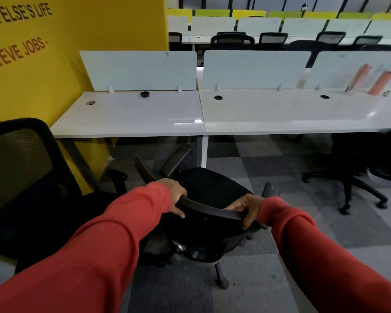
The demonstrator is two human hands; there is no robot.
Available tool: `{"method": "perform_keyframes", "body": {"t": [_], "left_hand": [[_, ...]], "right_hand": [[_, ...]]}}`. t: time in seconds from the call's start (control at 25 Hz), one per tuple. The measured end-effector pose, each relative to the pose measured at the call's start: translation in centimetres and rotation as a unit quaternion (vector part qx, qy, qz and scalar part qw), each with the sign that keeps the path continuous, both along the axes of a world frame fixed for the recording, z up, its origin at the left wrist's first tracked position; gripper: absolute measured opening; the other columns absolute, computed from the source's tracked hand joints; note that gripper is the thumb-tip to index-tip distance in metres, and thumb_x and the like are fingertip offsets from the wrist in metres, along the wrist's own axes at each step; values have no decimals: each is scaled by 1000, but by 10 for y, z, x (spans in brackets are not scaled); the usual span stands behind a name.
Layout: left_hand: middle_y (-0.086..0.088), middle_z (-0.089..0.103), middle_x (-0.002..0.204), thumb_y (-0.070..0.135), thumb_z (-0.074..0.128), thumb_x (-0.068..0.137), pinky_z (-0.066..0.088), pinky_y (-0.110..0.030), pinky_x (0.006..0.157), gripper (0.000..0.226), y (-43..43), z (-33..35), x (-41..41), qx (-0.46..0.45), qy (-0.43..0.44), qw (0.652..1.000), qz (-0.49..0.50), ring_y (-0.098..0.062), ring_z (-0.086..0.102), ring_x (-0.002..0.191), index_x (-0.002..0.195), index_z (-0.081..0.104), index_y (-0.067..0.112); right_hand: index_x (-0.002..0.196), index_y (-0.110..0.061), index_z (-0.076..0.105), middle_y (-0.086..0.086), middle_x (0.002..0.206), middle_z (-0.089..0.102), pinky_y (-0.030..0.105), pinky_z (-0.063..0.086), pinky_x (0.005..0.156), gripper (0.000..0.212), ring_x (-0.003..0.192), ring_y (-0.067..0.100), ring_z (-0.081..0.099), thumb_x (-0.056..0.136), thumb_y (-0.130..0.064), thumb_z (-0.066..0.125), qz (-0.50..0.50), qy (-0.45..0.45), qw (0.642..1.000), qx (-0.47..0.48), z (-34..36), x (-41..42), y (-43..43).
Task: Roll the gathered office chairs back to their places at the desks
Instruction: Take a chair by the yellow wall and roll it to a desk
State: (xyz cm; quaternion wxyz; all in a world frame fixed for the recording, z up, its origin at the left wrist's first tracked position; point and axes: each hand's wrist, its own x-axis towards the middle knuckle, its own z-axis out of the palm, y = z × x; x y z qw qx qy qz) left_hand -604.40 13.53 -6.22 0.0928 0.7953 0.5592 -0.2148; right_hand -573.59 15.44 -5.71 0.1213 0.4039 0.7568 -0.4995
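Note:
A black office chair (210, 190) stands in front of me, facing the white desk (131, 116). My left hand (174, 195) grips the top edge of its backrest on the left side. My right hand (244, 207) grips the same edge on the right. The chair's seat and armrests point toward the gap under the desk, near the white desk leg (204, 152). Both of my arms are in red sleeves.
A second black mesh chair (25, 177) stands close on my left by the yellow wall (77, 26). A third black chair (359, 168) is tucked under the right desk (291, 114). White divider panels (140, 70) back the desks. More desks and chairs fill the far rows.

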Motion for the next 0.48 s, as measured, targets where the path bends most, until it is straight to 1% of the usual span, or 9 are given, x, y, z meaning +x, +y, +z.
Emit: {"method": "perform_keyframes", "body": {"t": [0.08, 0.12, 0.16, 0.2, 0.24, 0.28, 0.36, 0.48], "left_hand": [[7, 67, 104, 75, 70, 60, 53, -36, 87, 74, -8, -2, 20, 22, -23, 999, 40, -19, 64, 96, 121, 60, 34], [8, 67, 103, 74, 71, 60, 53, -35, 87, 72, -11, -1, 27, 26, -29, 997, 61, -18, 64, 96, 120, 61, 35], [8, 68, 103, 71, 73, 61, 53, -34, 87, 69, -15, 0, 34, 26, -28, 996, 78, -17, 64, 96, 119, 61, 36], [8, 68, 104, 69, 75, 62, 53, -34, 87, 68, -17, 1, 39, 27, -24, 995, 91, -18, 64, 97, 120, 62, 36], [7, 68, 106, 67, 76, 62, 53, -33, 87, 68, -20, 1, 45, 30, -20, 994, 103, -18, 64, 98, 120, 61, 35], [6, 67, 108, 66, 77, 62, 53, -34, 88, 69, -22, 1, 49, 32, -18, 993, 114, -18, 64, 100, 121, 61, 34], [5, 67, 109, 63, 78, 64, 52, -33, 88, 68, -28, 2, 58, 38, -15, 992, 123, -19, 63, 102, 122, 61, 32], [4, 68, 105, 64, 77, 63, 53, -33, 85, 67, -32, 3, 75, 40, -31, 992, 114, -19, 64, 99, 119, 63, 30]], "right_hand": [[122, -21, 66, 0, 115, 71, 37, 54, 94, 68, 106, 24, 67, 64, 15, 66, 25, -77, 995, 60, 14, -2, -4], [121, -25, 63, -1, 115, 69, 41, 53, 94, 61, 105, 25, 66, 68, 6, 67, 44, -124, 985, 111, 19, -13, -12], [123, -29, 60, -3, 116, 66, 41, 52, 93, 54, 105, 24, 64, 74, -7, 69, 46, -164, 971, 171, 19, -25, -23], [123, -31, 58, -3, 114, 65, 40, 51, 91, 48, 105, 23, 63, 78, -22, 71, 32, -186, 956, 226, 15, -36, -35], [120, -32, 59, -2, 112, 66, 38, 50, 88, 44, 103, 24, 64, 79, -35, 72, 9, -186, 944, 272, 8, -43, -44], [115, -32, 61, -1, 108, 67, 37, 49, 83, 38, 101, 25, 65, 79, -41, 71, -13, -174, 934, 312, 1, -47, -51], [103, -29, 64, 1, 100, 69, 36, 48, 77, 27, 96, 26, 66, 80, -43, 68, -26, -166, 921, 351, -6, -41, -55], [101, -27, 67, 1, 97, 69, 35, 49, 75, 24, 92, 25, 66, 79, -37, 69, -21, -181, 918, 352, -3, -17, -54]]}}
